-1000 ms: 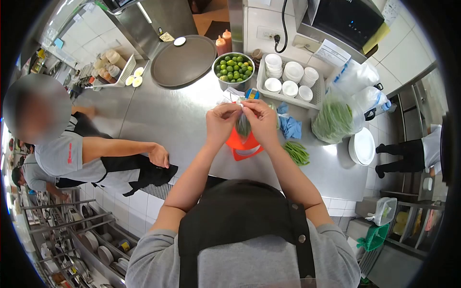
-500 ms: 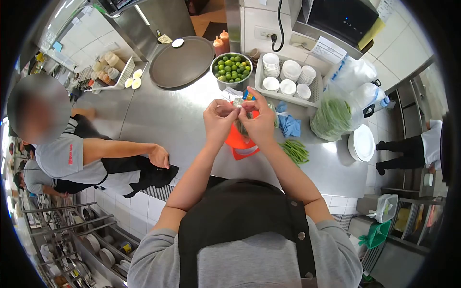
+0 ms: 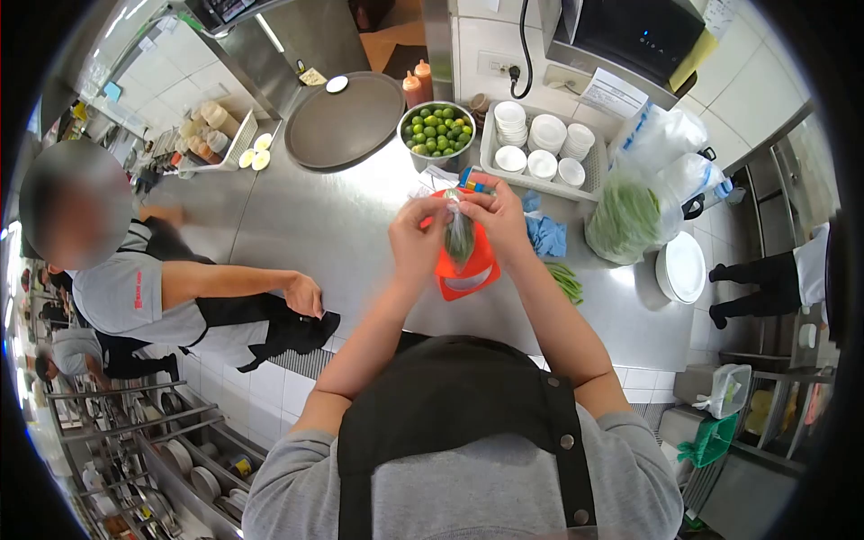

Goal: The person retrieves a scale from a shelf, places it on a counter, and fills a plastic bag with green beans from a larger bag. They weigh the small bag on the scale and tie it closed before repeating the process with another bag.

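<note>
A small clear plastic bag (image 3: 459, 241) with green vegetables inside hangs by its gathered neck between my two hands. On the left of the neck, my left hand (image 3: 417, 236) is closed with thumb and fingers pinching the plastic. My right hand (image 3: 498, 219) pinches the same neck from the other side. Beneath the bag is a bright orange object (image 3: 481, 263) with a grey oval at its front, perhaps a kitchen scale. Cut green beans (image 3: 564, 281) lie on the steel counter (image 3: 360, 229), partly hidden by my right forearm.
Behind my hands stand a pot of limes (image 3: 436, 133) and a crate (image 3: 576, 187) of white cups. A blue cloth (image 3: 545, 236), a large bag of greens (image 3: 625, 216) and white plates (image 3: 681, 268) are to the right. A round tray (image 3: 346, 121) and a co-worker (image 3: 117, 288) are left.
My fingertips have moved slightly apart, and the bag now hangs in plain sight below them. The co-worker's hand stays near the counter edge.
</note>
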`<state>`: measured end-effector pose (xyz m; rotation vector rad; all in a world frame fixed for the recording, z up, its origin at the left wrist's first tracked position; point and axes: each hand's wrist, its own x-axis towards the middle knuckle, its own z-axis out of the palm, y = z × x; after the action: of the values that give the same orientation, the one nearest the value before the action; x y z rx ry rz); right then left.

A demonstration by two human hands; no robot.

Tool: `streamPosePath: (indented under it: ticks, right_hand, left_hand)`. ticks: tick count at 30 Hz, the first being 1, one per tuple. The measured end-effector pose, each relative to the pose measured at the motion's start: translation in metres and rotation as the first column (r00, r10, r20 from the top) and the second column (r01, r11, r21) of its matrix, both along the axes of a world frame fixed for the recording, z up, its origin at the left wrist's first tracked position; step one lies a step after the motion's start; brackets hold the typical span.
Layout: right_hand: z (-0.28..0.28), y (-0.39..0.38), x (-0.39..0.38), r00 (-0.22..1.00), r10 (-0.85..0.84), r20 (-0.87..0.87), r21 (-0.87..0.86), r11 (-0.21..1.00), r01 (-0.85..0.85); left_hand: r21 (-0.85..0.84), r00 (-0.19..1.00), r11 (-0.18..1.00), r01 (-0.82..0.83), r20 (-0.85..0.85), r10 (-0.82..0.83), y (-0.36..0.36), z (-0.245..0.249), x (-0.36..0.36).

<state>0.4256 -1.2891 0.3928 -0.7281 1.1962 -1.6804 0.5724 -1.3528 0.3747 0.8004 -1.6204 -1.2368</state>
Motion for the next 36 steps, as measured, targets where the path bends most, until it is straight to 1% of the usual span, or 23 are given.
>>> streamPosePath:
  ticks: [1, 3, 4, 7, 10, 11, 14, 16, 17, 19, 20, 23, 26, 28, 31, 32, 34, 35, 36]
  right_hand:
    - [-0.004, -0.001, 0.002, 0.999, -0.040, 0.002, 0.001, 0.999, 0.040]
    - [-0.003, -0.001, 0.003, 0.998, -0.058, 0.000, -0.011, 0.998, 0.058]
    - [0.002, 0.001, 0.004, 0.998, -0.057, -0.011, -0.012, 0.998, 0.057]
    - [0.006, 0.005, 0.006, 0.995, -0.043, -0.086, -0.012, 0.999, 0.042]
    - [0.007, 0.005, 0.001, 0.990, -0.039, -0.139, 0.004, 0.999, 0.040]
    - [0.007, 0.003, 0.000, 0.988, -0.039, -0.146, 0.011, 0.999, 0.041]
    - [-0.003, -0.001, -0.003, 0.985, -0.044, -0.165, -0.036, 0.999, 0.039]
    - [0.007, 0.000, -0.003, 0.906, 0.007, -0.424, -0.107, 0.993, -0.058]
    - [0.013, 0.001, -0.001, 0.839, 0.026, -0.544, -0.131, 0.985, -0.115]
    - [0.027, 0.003, 0.007, 0.658, -0.104, -0.746, -0.165, 0.986, -0.033]
    - [0.031, 0.002, 0.011, 0.543, -0.166, -0.823, -0.193, 0.981, 0.007]
    - [0.013, -0.006, 0.011, 0.617, -0.248, -0.747, -0.299, 0.954, 0.021]
    - [0.018, -0.005, 0.014, 0.691, -0.292, -0.661, -0.370, 0.928, 0.038]
    - [0.028, -0.003, 0.014, 0.640, -0.356, -0.681, -0.432, 0.901, 0.042]
    - [0.041, -0.001, 0.015, 0.559, -0.442, -0.702, -0.511, 0.859, 0.038]
    - [0.044, 0.001, 0.016, 0.530, -0.468, -0.707, -0.534, 0.845, 0.035]
    - [0.048, 0.003, 0.020, 0.547, -0.456, -0.702, -0.527, 0.849, 0.030]
    - [0.049, 0.004, 0.021, 0.553, -0.455, -0.698, -0.526, 0.850, 0.036]
    - [0.049, 0.004, 0.022, 0.577, -0.400, -0.712, -0.498, 0.867, -0.013]
  left_hand:
    - [-0.017, 1.000, 1.000, -0.009, -0.011, 0.009, 0.008, 0.011, -0.002]
    - [-0.041, 0.999, 0.999, -0.029, -0.032, 0.028, 0.024, 0.029, -0.005]
    - [-0.031, 0.997, 0.999, -0.031, -0.067, 0.028, 0.024, 0.028, -0.007]
    - [-0.003, 0.996, 1.000, 0.017, -0.087, -0.017, 0.007, 0.017, -0.003]
    - [-0.030, 0.994, 0.999, 0.026, -0.108, -0.030, 0.002, 0.014, -0.004]
    - [-0.046, 0.995, 0.999, 0.023, -0.091, -0.028, 0.002, 0.014, -0.004]
    - [-0.085, 0.999, 0.996, 0.021, -0.027, -0.023, 0.004, 0.020, -0.003]
    - [-0.101, 1.000, 0.995, 0.025, 0.020, -0.023, 0.001, 0.021, -0.003]
    - [-0.149, 0.997, 0.989, 0.014, 0.076, -0.003, -0.001, 0.022, -0.002]
    - [-0.243, 0.981, 0.970, 0.005, 0.190, 0.042, -0.007, 0.024, 0.000]
    - [-0.244, 0.981, 0.970, 0.016, 0.190, 0.032, -0.011, 0.025, 0.001]
    - [-0.253, 0.982, 0.966, 0.059, 0.190, -0.010, -0.018, 0.029, 0.004]
    - [-0.279, 0.984, 0.957, 0.084, 0.174, -0.036, -0.018, 0.039, 0.008]
    - [-0.310, 0.989, 0.948, 0.071, 0.146, -0.026, -0.014, 0.053, 0.010]
    - [-0.398, 0.996, 0.917, 0.018, 0.089, 0.019, -0.009, 0.082, 0.012]
    - [-0.445, 0.995, 0.895, 0.011, 0.097, 0.036, -0.010, 0.086, 0.013]
    - [-0.539, 0.992, 0.842, 0.000, 0.109, 0.070, -0.015, 0.091, 0.013]
    - [-0.546, 0.985, 0.837, -0.031, 0.125, 0.118, -0.017, 0.093, 0.017]
    - [-0.552, 0.980, 0.833, -0.047, 0.137, 0.146, -0.018, 0.094, 0.020]
